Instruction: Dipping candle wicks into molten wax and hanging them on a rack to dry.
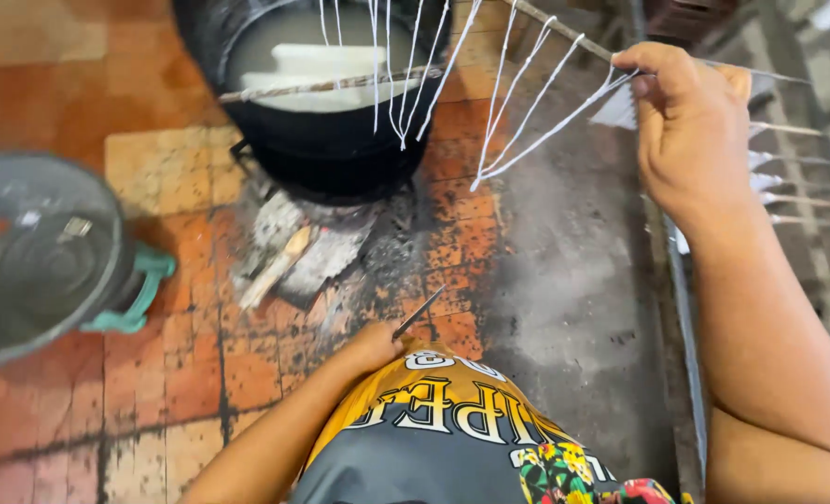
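My right hand (690,126) grips a thin stick (564,35) with white strings (527,103) hanging near the black pot's (331,149) rim. My left hand (373,347) pinches a small blade (419,311) over open tile floor (181,373).

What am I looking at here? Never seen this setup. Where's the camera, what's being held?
There is one view, from a camera worn on the person's head, looking down past their shirt at a tiled floor. No machine: two bare hands. The right hand is raised and grips a thin rod strung with looped white strings. The left hand rests low near the lap and holds a thin dark stick. Ahead stands a black pot of pale liquid with another stick across its rim and more strings hanging over it. A grey bucket with a teal handle sits on the left. Ash and scraps lie below the pot.
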